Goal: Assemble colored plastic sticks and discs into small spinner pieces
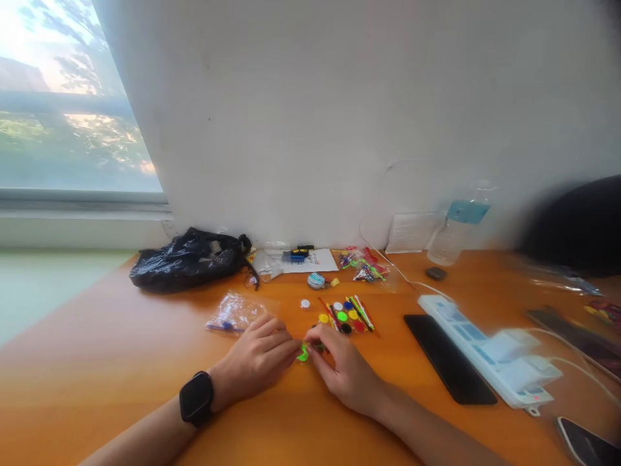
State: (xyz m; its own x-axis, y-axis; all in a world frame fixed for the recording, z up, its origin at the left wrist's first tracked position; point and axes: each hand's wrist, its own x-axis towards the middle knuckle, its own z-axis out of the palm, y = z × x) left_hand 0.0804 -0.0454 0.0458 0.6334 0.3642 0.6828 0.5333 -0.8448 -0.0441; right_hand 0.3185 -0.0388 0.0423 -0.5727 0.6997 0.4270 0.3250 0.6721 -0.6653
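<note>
My left hand (pixel 259 359) and my right hand (pixel 342 372) rest on the orange table (pixel 97 362), fingertips meeting around a small bright green round piece (pixel 303 354). Both hands are pinched closed on it; my right fingers also seem to hold a small dark part, too small to name. A black smartwatch (pixel 196 398) sits on my left wrist. Just beyond my hands lies a cluster of small coloured discs and thin sticks (pixel 347 314), with a white disc (pixel 305 303) apart from it.
A clear plastic bag (pixel 233 314) lies left of the pieces, a black plastic bag (pixel 187 259) behind it. Small packets (pixel 366 265), paper and a water bottle (pixel 458 226) stand near the wall. A black phone (pixel 449 356) and white power strip (pixel 485 349) lie right.
</note>
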